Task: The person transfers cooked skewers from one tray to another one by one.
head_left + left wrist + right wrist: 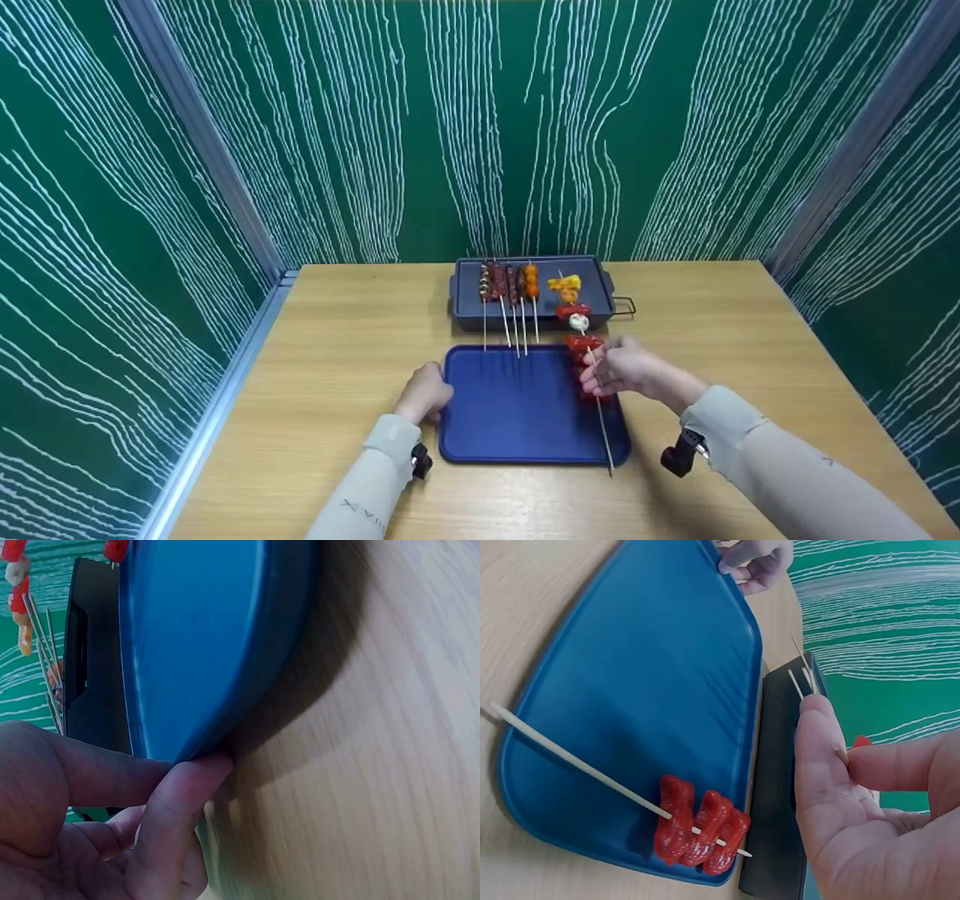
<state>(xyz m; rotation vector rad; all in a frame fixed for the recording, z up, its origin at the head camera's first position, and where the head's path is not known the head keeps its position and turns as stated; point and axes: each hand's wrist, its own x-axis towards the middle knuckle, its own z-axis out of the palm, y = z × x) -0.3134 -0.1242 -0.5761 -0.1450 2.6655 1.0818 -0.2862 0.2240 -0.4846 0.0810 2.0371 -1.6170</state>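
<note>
My left hand (425, 391) pinches the left rim of a blue tray (517, 416) between thumb and finger. At the tray's right side, my right hand (619, 366) pinches the stick end of a mixed skewer (578, 322). Its red, white, orange and yellow pieces point away, the far ones overlapping the grill in the head view. Below that hand, a skewer of red curled pieces (679, 821) lies on the tray, its bare stick reaching past the near edge. The head view hides part of it behind my fingers.
Behind the tray stands a dark grill pan (469, 289) with a wire handle (624, 305) on its right. Several skewers lie side by side on its left half, including one with orange balls (532, 281). Green walls with white lines surround the wooden table (337, 337).
</note>
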